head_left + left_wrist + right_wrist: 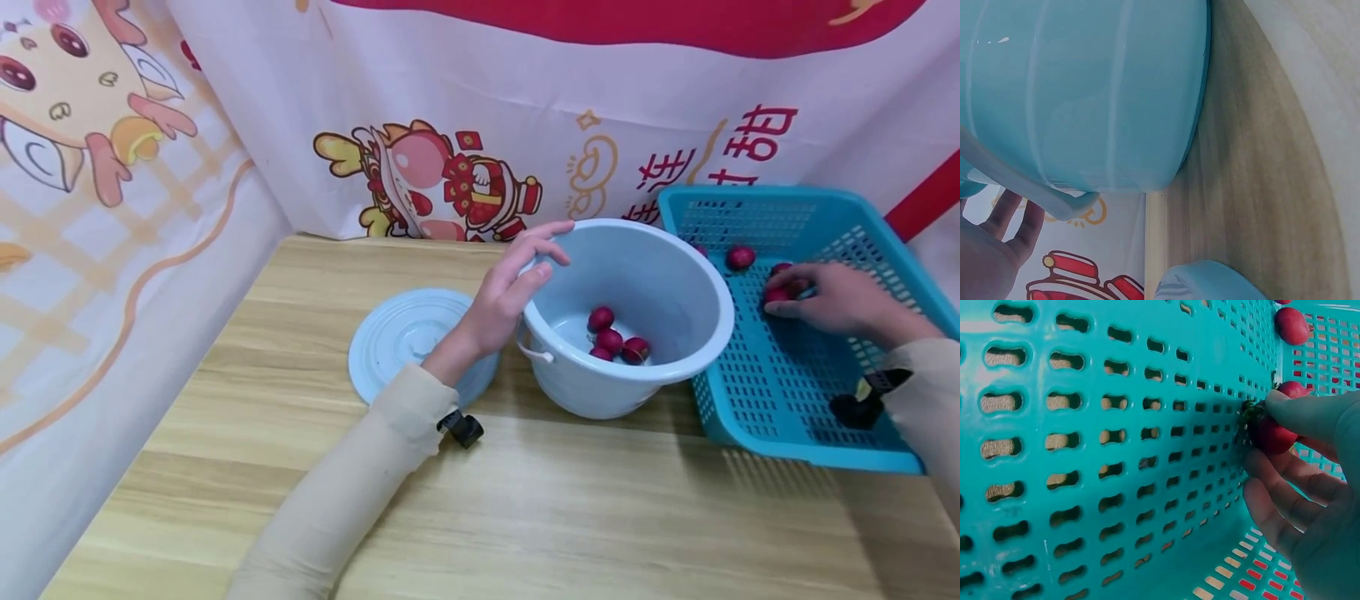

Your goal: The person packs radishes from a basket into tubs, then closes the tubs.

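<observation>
Illumination was bright, even and diffuse, apparently from overhead. Soft shadows lay on the table (525, 500) beneath the pale blue bucket (622, 333) and in front of the teal basket (787, 433). The head view was sharp at centre, with wide-angle bending toward its edges. Faint glare streaked the bucket wall in the left wrist view, which was soft. In the right wrist view the near fingers (1310, 506) were blurred.

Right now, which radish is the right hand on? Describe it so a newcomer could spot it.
Start at the teal slotted basket on the table's right side, beside the pale blue bucket. Inside it, the right hand pinches one red radish at its fingertips. Another radish lies untouched nearer the basket's far wall.
</observation>
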Tool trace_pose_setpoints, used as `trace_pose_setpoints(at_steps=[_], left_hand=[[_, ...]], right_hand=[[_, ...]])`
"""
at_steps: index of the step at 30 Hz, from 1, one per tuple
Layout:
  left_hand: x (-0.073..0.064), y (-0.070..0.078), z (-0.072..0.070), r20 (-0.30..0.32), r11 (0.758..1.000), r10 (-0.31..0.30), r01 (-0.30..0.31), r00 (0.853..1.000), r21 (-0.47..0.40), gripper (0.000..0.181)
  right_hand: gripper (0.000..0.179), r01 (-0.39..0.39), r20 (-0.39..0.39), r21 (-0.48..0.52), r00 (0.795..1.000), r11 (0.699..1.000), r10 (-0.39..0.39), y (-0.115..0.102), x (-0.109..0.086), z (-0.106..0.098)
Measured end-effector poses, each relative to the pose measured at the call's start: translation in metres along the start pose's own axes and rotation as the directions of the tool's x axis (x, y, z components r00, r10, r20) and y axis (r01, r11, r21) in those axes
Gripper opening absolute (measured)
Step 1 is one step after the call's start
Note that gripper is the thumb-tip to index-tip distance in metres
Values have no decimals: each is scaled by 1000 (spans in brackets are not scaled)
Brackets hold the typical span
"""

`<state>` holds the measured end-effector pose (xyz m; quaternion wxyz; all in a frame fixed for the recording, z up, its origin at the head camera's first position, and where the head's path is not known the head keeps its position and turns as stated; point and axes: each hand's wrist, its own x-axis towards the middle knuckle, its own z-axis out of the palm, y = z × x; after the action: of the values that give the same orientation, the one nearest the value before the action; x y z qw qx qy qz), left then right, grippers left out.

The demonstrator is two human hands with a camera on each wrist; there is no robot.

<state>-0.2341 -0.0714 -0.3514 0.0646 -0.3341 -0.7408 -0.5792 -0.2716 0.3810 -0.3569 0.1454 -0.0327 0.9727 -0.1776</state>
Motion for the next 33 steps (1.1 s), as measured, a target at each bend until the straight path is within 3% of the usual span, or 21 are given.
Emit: trace_pose_setpoints(at_steps=[4,7,13,19,27,33], left_hand=[[1,1,1,2,1000,-2,2,1000,2,38],[1,2,2,3,1000,-1,1,1000,-1,39],[1,3,3,3,1000,2,-2,1000,-7,38],[0,5,1,-4,1000,-8,8,1000,-7,38],[-1,5,1,-1,1000,-15,15,1000,-17,39],[-4,4,2,-5,999,-25,25,1000,-29,38]], right_hand=[[69,7,-16,19,1000,1000,-7,-5,-4,-3],[69,27,-73,42,997,999,-24,-11,-8,-6],[67,35,-248,90,969,995,-12,-27,-14,-11],[68,46,-318,153,948,987,5,-42,-19,-15],[69,94,-475,226,880,970,25,-68,-33,-22],[59,248,-535,318,844,915,-43,-101,-48,-28]])
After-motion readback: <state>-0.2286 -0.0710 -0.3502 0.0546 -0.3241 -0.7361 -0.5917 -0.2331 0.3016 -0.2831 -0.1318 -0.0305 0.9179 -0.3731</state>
